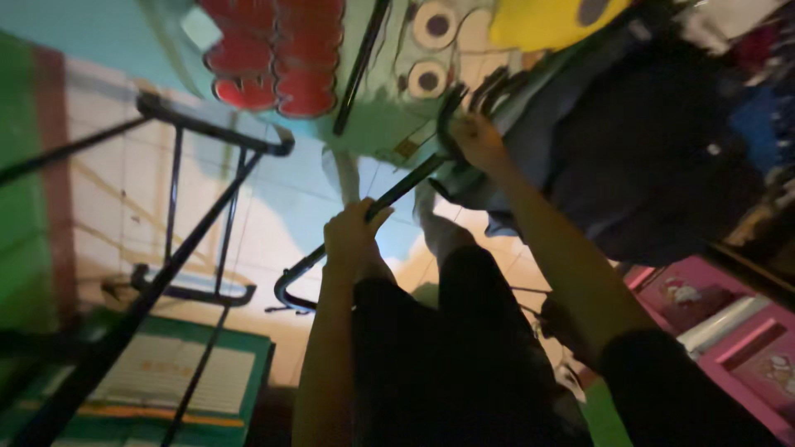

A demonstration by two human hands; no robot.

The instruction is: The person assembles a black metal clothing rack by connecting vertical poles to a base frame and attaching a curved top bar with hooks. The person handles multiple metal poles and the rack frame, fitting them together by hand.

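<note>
1. Around the dark metal rail (397, 192) of a clothes rack, the left hand (352, 236) is closed in a full grip, thumb wrapped over the bar.
2. Higher along the same rail, the right hand (476, 139) is closed on the dark hanger hooks (484, 87) bunched there, fingers curled about them.
3. From those hooks hang dark garments (654, 157), pressed close together to the right of the right forearm.
4. Below the left hand the rail slopes down to a curved end (286, 294) above the pale tiled floor (273, 223).
5. Left of it stands another dark folding rack frame (207, 132), and a pink box (729, 331) sits at lower right.
</note>
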